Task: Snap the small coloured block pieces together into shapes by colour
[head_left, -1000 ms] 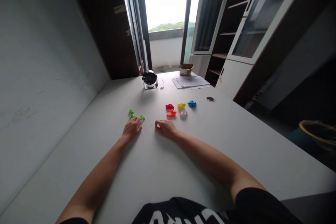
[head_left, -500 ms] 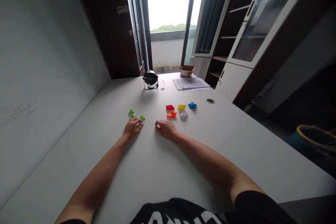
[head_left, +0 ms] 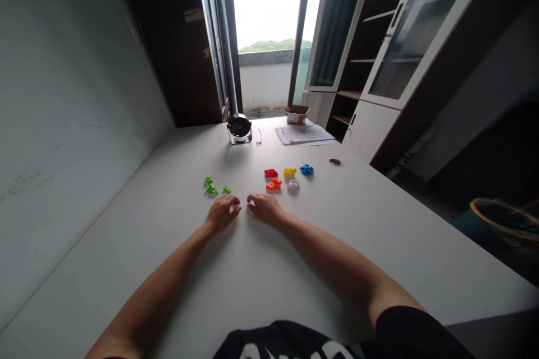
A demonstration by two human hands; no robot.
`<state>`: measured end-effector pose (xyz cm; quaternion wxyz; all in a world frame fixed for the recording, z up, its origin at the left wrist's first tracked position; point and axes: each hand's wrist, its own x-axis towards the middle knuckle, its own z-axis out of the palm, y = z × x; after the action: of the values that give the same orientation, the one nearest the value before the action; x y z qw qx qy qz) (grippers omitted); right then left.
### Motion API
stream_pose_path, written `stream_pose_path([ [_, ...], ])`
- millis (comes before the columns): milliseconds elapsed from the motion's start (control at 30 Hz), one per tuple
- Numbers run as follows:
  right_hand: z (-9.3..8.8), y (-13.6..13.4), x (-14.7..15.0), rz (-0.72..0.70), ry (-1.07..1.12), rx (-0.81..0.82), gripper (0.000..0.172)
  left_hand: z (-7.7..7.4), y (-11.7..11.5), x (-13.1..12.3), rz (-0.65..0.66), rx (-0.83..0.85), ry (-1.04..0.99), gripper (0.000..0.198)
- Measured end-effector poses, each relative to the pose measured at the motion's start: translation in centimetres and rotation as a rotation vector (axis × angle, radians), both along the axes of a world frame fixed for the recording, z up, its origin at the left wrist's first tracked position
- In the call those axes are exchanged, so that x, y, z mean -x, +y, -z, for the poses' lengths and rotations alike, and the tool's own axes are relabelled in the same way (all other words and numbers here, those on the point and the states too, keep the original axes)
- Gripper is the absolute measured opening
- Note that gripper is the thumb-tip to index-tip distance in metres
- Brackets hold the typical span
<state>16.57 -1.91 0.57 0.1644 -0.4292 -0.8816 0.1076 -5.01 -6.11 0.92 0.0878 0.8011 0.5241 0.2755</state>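
My left hand [head_left: 223,213] rests on the white table [head_left: 252,269] with its thumb and fingers curled together round a small whitish piece, which is mostly hidden. Just right of it, a narrow gap away, my right hand [head_left: 264,207] is closed with the fingertips facing left; whatever it may hold cannot be seen. Beyond the left hand lie small green plastic pieces [head_left: 211,190]. Past the right hand are little clusters of plastic pieces: orange [head_left: 273,184], whitish [head_left: 293,185], red [head_left: 270,173], yellow [head_left: 289,171] and blue [head_left: 307,169].
Toward the back stand a round black-and-silver device [head_left: 240,128] and a small open cardboard box [head_left: 297,114], with paper sheets [head_left: 305,134] before the box. A round cable hole [head_left: 336,162] sits at the right. A wall [head_left: 84,123] borders the table's left side.
My left hand has moved right and slightly nearer to me, away from the green pieces, bringing its fingertips close to my right hand. The right hand stays almost in place.
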Motion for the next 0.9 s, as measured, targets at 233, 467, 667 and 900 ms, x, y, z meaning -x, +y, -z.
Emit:
stream_pose_path([
  [233,0.3,0.3,0.0,0.001,0.143,0.064,0.030,1.0,0.2,-1.1,-0.030,0.222,-0.500,0.025],
  [467,0.7,0.2,-0.2,-0.110,0.276,0.065,0.021,1.1,0.3,-1.4,0.032,0.323,-0.629,0.028],
  [667,0.8,0.3,-0.2,-0.117,0.275,0.051,0.019,1.6,0.6,-1.0,0.028,0.312,-0.665,0.029],
  [900,0.7,0.4,-0.2,-0.108,0.269,0.032,0.021,1.9,0.6,-1.0,0.011,0.260,-0.618,0.032],
])
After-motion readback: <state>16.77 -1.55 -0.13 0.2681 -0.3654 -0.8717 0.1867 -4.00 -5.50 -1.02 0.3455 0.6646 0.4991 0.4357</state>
